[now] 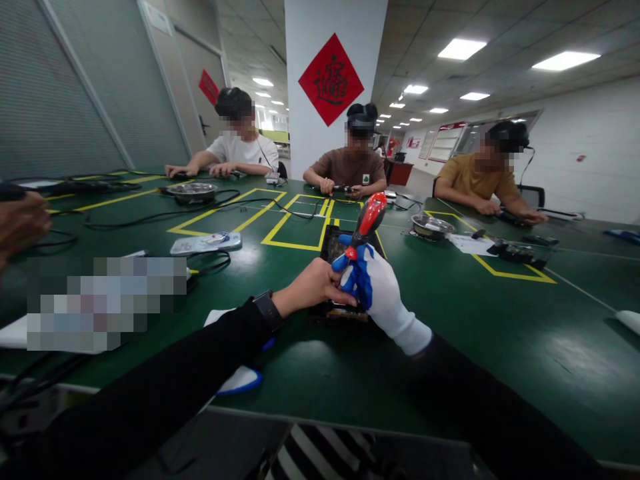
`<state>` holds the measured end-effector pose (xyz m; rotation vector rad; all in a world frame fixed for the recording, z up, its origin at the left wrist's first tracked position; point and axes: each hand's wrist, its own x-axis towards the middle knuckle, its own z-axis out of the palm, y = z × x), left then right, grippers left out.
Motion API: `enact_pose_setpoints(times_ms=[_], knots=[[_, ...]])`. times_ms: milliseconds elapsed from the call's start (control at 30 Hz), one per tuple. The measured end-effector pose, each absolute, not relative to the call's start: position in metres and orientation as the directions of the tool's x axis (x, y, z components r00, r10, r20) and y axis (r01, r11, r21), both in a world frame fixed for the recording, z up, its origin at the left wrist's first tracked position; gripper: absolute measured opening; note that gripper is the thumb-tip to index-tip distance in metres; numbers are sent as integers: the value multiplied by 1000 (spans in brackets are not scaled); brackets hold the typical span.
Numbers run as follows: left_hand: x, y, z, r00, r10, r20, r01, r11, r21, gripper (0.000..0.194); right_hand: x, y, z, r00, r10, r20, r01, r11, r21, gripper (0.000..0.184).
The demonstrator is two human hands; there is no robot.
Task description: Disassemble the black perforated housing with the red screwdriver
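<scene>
Gloved right hand clasps a red-handled tool toward the worktop's near edge — bare left hand's finger hold unclear.

The left hand and right hand hide the tip of the tool and much of the case; a blurred item, perhaps paper, lies toward the table's near left corner.

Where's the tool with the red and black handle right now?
In the head view, just right of centre: the tool sticks up from the gloved right hand, above the dark case.
</scene>
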<state>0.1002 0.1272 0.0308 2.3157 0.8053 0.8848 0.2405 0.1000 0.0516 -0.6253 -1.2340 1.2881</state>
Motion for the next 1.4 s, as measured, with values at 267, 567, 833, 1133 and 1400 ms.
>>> enact_pose_setpoints(times_ms=[267,567,833,1133,1400], knots=[[100,129,27,626,679,383,380,-694,611,41,240,100,51,-47,954,295,-281,271,-921,33],[100,131,26,642,663,384,349,-699,624,40,239,102,48,-35,942,333,-259,314,-914,30],[100,130,29,625,681,381,324,-670,668,36,243,101,51,-224,923,313,-417,199,-887,33],[101,130,28,638,680,360,347,-672,654,40,241,99,50,-84,943,321,-329,278,-903,31],[101,130,28,633,675,379,345,-684,642,39,243,98,52,-210,919,334,-382,237,-893,37]])
